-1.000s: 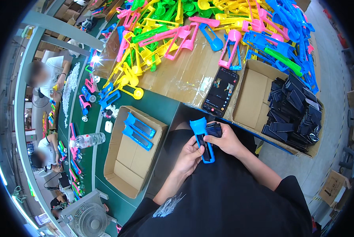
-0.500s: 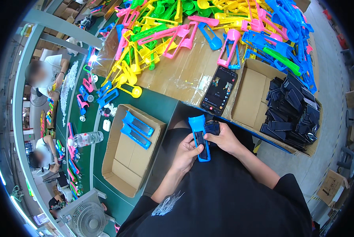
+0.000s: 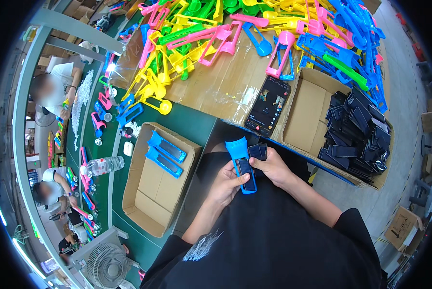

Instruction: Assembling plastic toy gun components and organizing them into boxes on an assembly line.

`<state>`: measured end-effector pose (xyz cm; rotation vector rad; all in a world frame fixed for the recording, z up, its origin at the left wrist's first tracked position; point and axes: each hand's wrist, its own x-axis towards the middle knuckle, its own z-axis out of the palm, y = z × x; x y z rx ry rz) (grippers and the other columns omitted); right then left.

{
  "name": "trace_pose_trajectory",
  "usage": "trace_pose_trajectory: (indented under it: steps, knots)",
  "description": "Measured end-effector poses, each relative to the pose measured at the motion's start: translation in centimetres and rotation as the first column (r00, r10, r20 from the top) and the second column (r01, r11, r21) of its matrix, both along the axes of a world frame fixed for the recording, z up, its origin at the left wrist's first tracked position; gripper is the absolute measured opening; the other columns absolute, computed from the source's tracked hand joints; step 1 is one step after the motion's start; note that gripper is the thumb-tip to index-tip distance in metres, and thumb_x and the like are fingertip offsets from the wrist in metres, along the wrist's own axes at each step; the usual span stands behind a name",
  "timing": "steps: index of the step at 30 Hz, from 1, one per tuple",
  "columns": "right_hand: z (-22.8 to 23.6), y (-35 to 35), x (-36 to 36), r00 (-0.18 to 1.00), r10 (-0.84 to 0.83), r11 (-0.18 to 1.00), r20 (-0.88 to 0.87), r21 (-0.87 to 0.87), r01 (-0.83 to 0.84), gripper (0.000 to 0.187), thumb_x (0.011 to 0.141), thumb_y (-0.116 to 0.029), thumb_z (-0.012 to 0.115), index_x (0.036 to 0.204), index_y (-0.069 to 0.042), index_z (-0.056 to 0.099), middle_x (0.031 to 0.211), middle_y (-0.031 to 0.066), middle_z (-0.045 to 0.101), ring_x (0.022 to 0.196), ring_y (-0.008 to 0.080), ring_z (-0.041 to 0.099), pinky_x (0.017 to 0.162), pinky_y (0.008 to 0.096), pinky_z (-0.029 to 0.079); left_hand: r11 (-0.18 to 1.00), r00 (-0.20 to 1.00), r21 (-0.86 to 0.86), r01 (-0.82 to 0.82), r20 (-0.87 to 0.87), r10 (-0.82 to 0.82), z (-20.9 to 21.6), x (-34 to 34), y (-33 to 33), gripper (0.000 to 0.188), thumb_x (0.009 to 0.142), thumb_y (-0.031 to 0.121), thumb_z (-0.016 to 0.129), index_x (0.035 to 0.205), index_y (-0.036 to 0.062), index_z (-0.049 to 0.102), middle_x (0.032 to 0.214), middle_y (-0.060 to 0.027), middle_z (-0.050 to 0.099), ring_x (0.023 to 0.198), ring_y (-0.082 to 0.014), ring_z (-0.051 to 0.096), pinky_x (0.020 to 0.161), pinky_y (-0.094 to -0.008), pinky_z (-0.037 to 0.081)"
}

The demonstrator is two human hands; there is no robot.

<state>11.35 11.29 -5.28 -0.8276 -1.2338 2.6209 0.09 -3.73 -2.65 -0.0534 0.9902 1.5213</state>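
Observation:
My left hand point(image 3: 224, 185) is closed round a blue plastic flashlight-shaped housing point(image 3: 236, 148), its wide round end pointing away from me. A dark rectangular panel point(image 3: 245, 167) lies in the housing's long window, and my left thumb rests on its lower part. Between the thumb and fingers of my right hand point(image 3: 275, 167) is a small stack of dark panels point(image 3: 258, 151), right beside the housing. The right thumb tip is close to the housing's edge; whether it touches is unclear. Both hands are above my lap, in front of the table edge.
Left of my hands, a cardboard box point(image 3: 148, 197) contains two blue housings point(image 3: 166, 146) with dark panels. Another box point(image 3: 305, 115) at the right has many loose dark panels point(image 3: 356, 139). A phone point(image 3: 268, 106), piled coloured housings point(image 3: 201, 36), a bottle point(image 3: 105, 166) and a fan point(image 3: 107, 262) surround me.
The stack in my right hand now shows more of its broad face beside the housing. My left hand keeps its grip. At the far left, the co-workers' arms have shifted.

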Motion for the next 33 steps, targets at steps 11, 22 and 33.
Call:
trace_pose_trajectory:
  steps: [11,22,33]
  knots:
    - [-0.8,-0.3,0.2,0.998,0.033,0.994,-0.055,-0.101,-0.039,0.042,0.087,-0.035,0.080,0.110,-0.003,0.066,0.103,0.0032,0.070,0.096,0.0095,0.063,0.090,0.0306,0.050,1.000,0.995,0.013,0.023,0.097,-0.024,-0.6,-0.4,0.0,0.034,0.087,-0.001,0.075,0.118,0.0068,0.066,0.107,-0.0057,0.071,0.100,-0.0160,0.069,0.091,-0.0346,0.057]
    - [0.3,-0.1,0.3,1.000,-0.012,0.999,-0.014,-0.046,0.011,0.033,0.088,-0.030,0.081,0.104,-0.005,0.067,0.094,-0.0003,0.069,0.085,0.0073,0.061,0.079,0.0278,0.050,0.999,0.985,0.036,-0.010,0.174,0.003,0.0,0.6,-0.3,0.040,0.093,0.010,0.073,0.130,0.0044,0.057,0.114,-0.0061,0.068,0.103,-0.0155,0.068,0.091,-0.0327,0.058]
    - [2.1,0.4,0.3,0.998,0.025,0.998,0.058,0.063,-0.029,0.026,0.086,-0.021,0.082,0.099,-0.005,0.066,0.085,0.0006,0.067,0.070,0.0081,0.061,0.066,0.0259,0.051,0.994,0.999,0.106,-0.040,0.041,0.036,1.2,0.9,0.2,0.052,0.095,0.010,0.068,0.142,0.0078,0.047,0.119,-0.0056,0.065,0.108,-0.0173,0.066,0.091,-0.0316,0.057]
